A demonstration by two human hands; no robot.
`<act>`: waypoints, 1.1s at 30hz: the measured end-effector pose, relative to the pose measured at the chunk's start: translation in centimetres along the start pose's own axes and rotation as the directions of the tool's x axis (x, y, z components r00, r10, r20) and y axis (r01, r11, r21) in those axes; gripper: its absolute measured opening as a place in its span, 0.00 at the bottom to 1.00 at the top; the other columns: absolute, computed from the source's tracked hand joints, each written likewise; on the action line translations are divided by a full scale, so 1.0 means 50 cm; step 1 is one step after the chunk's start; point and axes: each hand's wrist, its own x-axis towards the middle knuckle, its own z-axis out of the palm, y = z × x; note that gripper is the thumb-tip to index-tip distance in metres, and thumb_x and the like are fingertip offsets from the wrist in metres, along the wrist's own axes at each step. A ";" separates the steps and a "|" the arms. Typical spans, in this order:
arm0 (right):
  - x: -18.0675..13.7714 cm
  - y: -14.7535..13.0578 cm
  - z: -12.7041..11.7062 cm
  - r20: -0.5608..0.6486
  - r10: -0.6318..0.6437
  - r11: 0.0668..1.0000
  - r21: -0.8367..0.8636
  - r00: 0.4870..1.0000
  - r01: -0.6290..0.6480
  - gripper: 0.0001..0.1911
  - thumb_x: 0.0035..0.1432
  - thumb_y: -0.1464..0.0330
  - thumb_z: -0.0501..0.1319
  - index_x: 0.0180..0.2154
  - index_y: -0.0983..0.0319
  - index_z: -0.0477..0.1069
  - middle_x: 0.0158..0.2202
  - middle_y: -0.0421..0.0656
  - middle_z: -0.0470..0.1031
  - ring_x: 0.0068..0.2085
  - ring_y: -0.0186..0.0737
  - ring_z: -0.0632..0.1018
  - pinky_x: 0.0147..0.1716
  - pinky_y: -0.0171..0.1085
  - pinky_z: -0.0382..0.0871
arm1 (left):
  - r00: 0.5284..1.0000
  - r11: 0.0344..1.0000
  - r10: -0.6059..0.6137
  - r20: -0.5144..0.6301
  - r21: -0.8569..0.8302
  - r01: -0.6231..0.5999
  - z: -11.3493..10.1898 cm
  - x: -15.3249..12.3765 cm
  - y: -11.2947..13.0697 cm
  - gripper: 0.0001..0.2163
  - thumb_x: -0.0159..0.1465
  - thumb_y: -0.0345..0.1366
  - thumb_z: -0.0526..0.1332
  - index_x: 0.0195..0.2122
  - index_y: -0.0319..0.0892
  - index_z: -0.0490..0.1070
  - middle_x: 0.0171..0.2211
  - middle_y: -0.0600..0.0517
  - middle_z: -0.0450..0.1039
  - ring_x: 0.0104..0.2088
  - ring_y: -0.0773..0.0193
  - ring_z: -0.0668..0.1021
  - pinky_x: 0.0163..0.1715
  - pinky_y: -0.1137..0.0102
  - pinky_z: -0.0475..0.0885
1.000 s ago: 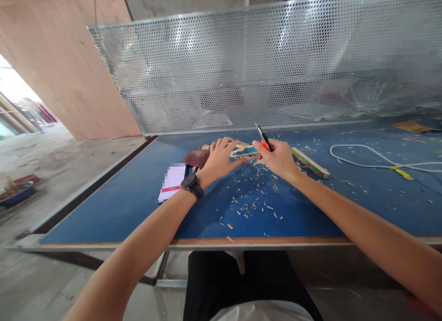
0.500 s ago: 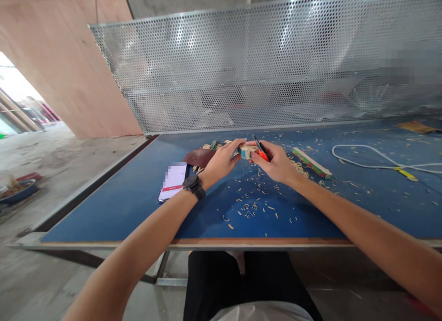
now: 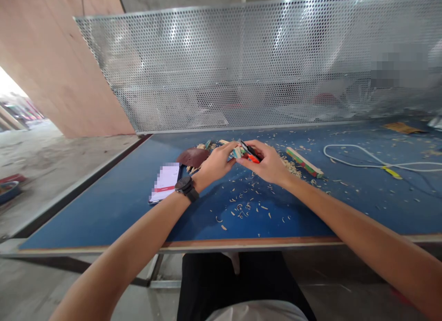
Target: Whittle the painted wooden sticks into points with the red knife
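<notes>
My left hand (image 3: 217, 162), with a black watch on its wrist, is closed on a small painted wooden piece (image 3: 237, 152) held just above the blue table (image 3: 113, 206). My right hand (image 3: 268, 162) grips an orange and black utility knife (image 3: 249, 152), with the tip lying against that wooden piece. Both hands meet at the middle of the table, over a scatter of wood shavings (image 3: 247, 208).
A phone (image 3: 165, 189) lies left of my left wrist, with a dark brown sanding disc (image 3: 193, 156) behind it. A painted wooden stick (image 3: 304, 162) and a white cord (image 3: 366, 157) lie to the right. A perforated metal screen (image 3: 241, 67) stands along the table's far edge.
The wooden piece was lying on the table under my left hand; now my left hand has lifted it. My right hand has brought the knife down to it from an upright hold.
</notes>
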 end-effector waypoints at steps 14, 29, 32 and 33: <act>0.001 0.000 0.001 0.037 -0.038 0.999 -0.026 0.999 0.039 0.22 0.60 0.54 0.71 0.53 0.53 0.71 0.39 0.40 0.80 0.38 0.43 0.80 0.43 0.45 0.75 | 0.998 0.997 -0.040 0.038 0.062 0.037 0.004 0.002 0.003 0.14 0.64 0.23 0.60 0.49 0.43 0.72 0.48 0.46 0.80 0.52 0.53 0.81 0.53 0.56 0.76; 0.002 -0.019 -0.020 0.054 0.067 0.958 -0.284 0.996 -0.049 0.23 0.63 0.51 0.64 0.50 0.60 0.78 0.34 0.44 0.80 0.32 0.43 0.76 0.33 0.43 0.67 | 0.988 0.994 -0.096 -0.124 0.043 0.102 -0.012 0.002 -0.013 0.15 0.68 0.27 0.63 0.55 0.44 0.74 0.52 0.46 0.82 0.51 0.57 0.83 0.53 0.60 0.77; 0.002 -0.019 -0.021 0.068 0.037 0.949 -0.314 0.997 -0.014 0.25 0.65 0.51 0.62 0.53 0.61 0.79 0.33 0.44 0.80 0.31 0.42 0.74 0.33 0.43 0.65 | 0.985 0.994 -0.103 -0.135 0.026 0.107 -0.013 0.001 -0.014 0.15 0.67 0.25 0.63 0.54 0.44 0.74 0.52 0.47 0.82 0.51 0.58 0.82 0.52 0.61 0.77; 0.002 -0.017 -0.021 0.068 0.028 0.948 -0.318 0.997 -0.005 0.25 0.65 0.51 0.62 0.54 0.61 0.79 0.33 0.44 0.80 0.31 0.42 0.74 0.32 0.43 0.65 | 0.985 0.994 -0.105 -0.137 0.021 0.109 -0.012 0.001 -0.015 0.16 0.67 0.25 0.63 0.54 0.44 0.73 0.52 0.46 0.81 0.51 0.58 0.82 0.52 0.61 0.77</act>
